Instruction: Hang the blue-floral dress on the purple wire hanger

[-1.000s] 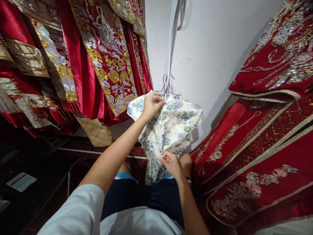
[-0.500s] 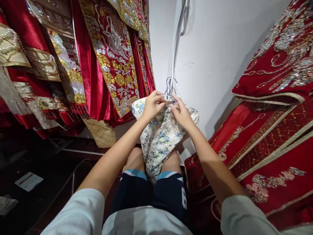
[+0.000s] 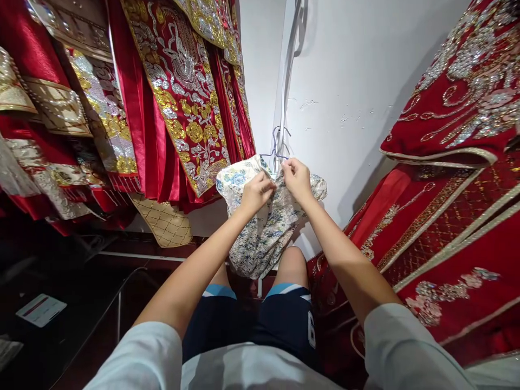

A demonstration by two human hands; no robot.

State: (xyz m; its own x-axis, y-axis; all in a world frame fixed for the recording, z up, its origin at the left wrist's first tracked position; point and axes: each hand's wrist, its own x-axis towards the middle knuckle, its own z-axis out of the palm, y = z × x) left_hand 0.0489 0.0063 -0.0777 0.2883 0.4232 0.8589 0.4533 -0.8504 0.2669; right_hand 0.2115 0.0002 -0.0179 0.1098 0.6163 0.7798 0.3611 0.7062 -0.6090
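A white floral top (image 3: pixel 254 244) with blue and yellow-green flowers and puffed sleeves hangs on a thin dark hanger (image 3: pixel 274 153) in front of me. My left hand (image 3: pixel 259 192) is closed, its fingertips pinching the cloth at the front of the top below the neckline. Slightly higher and to the right, my right hand (image 3: pixel 297 180) pinches the edge of the neckline, close to the hanger. My fingers hide the small piece of cloth between them.
Red embroidered gowns (image 3: pixel 190 108) hang on the left, and another beaded red gown (image 3: pixel 447 227) on the right. A pale upright pole (image 3: pixel 280 103) stands against the white wall (image 3: pixel 337 70). A flat card-like item (image 3: pixel 41 310) lies on a dark surface at lower left.
My left hand has moved down from the neckline to the front of the top. The lower part of the top has swung up and forward, away from between my legs.
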